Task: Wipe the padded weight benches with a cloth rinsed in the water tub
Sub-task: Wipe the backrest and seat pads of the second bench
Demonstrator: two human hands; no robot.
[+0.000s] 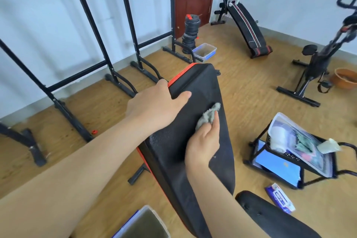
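Observation:
A black padded bench backrest (201, 87) with a red edge rises tilted in the middle of the view. My left hand (154, 104) grips its upper left edge, thumb laid across the pad. My right hand (204, 141) presses a crumpled grey cloth (208, 116) flat against the pad's right side. A clear tub of murky water (146, 224) with a blue rim stands on the floor at the bottom edge. The bench's black seat pad (274, 218) shows at the lower right.
Black rack frames (116, 75) line the left wall. A second tub (204, 50) and stacked weight plates (190, 33) sit near the brown door. A sit-up bench (247, 25), an exercise bike (318, 63), an orange basin (345, 78), a rack with a clear box (297, 147) and a wipes pack (280, 197) are on the right.

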